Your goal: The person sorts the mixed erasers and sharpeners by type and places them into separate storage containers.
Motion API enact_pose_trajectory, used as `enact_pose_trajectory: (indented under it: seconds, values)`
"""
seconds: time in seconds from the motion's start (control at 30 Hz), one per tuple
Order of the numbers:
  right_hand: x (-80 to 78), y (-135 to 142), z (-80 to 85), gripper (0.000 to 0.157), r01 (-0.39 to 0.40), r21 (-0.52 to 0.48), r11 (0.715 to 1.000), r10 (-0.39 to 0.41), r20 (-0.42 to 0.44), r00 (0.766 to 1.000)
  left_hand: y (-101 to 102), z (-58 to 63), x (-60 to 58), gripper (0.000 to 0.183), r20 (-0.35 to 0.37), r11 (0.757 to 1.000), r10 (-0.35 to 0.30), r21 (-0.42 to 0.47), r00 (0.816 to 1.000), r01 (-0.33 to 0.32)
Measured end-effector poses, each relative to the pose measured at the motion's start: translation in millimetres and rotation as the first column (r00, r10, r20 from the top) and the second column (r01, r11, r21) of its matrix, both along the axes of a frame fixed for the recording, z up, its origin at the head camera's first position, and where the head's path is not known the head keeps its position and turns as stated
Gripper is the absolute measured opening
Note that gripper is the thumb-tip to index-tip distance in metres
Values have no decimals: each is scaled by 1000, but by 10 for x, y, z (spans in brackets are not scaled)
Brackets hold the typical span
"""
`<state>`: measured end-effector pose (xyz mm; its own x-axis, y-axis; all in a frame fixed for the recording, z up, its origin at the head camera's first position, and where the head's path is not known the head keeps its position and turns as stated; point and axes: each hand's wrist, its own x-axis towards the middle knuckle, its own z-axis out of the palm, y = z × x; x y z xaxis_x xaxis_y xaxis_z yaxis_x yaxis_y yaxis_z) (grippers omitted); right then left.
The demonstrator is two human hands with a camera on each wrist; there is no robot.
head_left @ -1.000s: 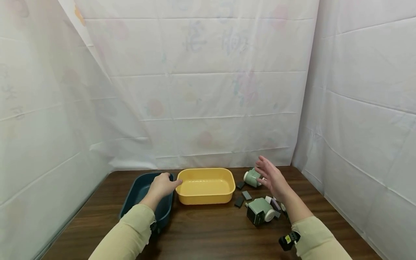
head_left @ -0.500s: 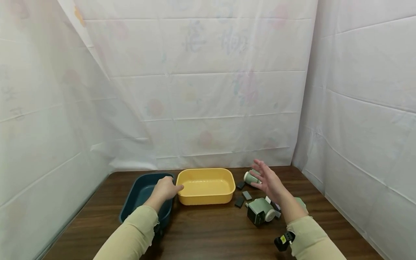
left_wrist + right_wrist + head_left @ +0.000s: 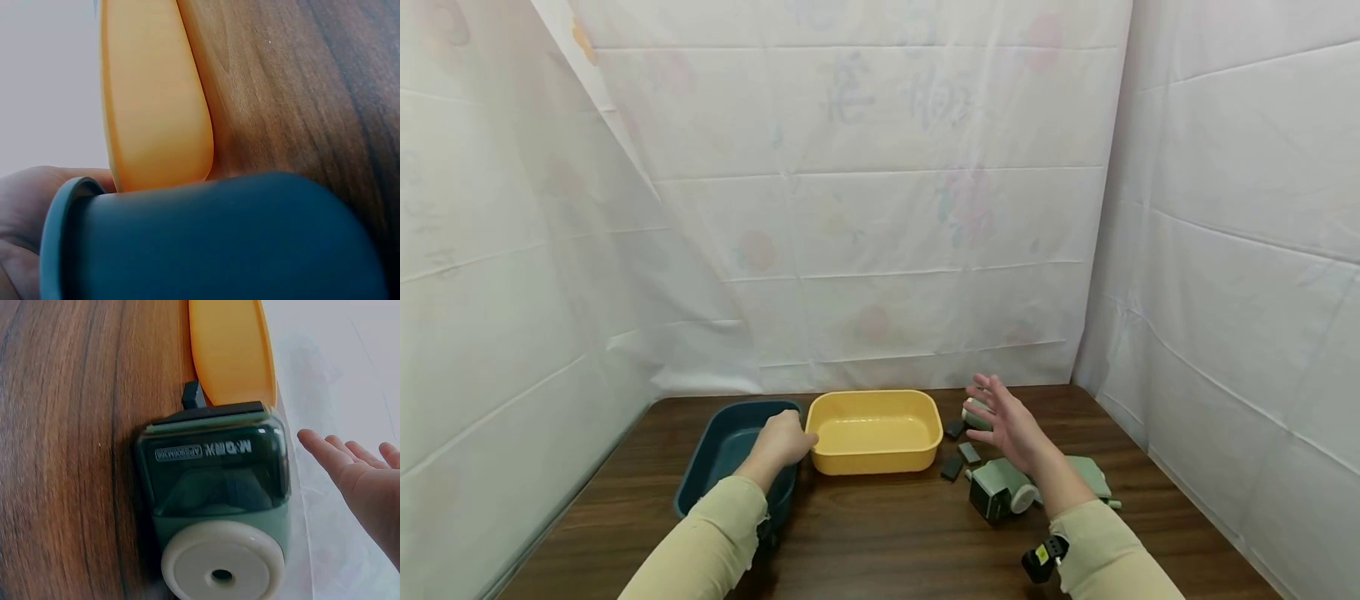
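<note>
My left hand [image 3: 781, 442] lies over the right rim of the dark blue bin [image 3: 718, 454], its thumb reaching to the left rim of the yellow bin [image 3: 876, 462]. In the left wrist view, part of that hand [image 3: 25, 219] shows behind the blue rim, most fingers hidden. My right hand [image 3: 1013, 425] hovers palm inward with fingers spread, holding nothing, above a group of green pencil sharpeners. One pencil sharpener [image 3: 998, 487] lies nearest, with a dark clear drawer and cream dial. Another sharpener [image 3: 976, 412] is partly behind my fingers, and a third sharpener [image 3: 1090, 475] lies behind my wrist.
Small dark and grey blocks [image 3: 952, 467] lie between the yellow bin and the sharpeners. White sheeting [image 3: 880, 275] encloses the back and sides of the brown wooden table [image 3: 865, 533].
My right hand has drifted left and slightly down, uncovering the sharpener at the right and covering more of the rear one. My left hand has shifted slightly, its fingers now less visible.
</note>
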<state>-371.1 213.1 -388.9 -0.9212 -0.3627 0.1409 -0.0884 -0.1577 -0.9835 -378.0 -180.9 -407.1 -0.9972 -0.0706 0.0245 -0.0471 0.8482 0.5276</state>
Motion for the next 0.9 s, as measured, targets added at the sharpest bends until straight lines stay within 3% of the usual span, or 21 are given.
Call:
enact_pose_trajectory:
  seconds: [0.13, 0.53, 0.9]
  values:
    - [-6, -39, -14, 77, 3, 6, 1000, -3, 12, 1000, -5, -1, -5, 59, -8, 1000, -11, 7, 1000, 11]
    - [-23, -124, -20, 78, -21, 25, 999, 20, 23, 1000, -14, 11, -8, 48, -22, 1000, -20, 3, 1000, 20]
    - [-17, -172, -39, 83, -83, 46, 995, 83, 14, 996, 11, 28, 13, 49, -17, 1000, -20, 11, 1000, 20]
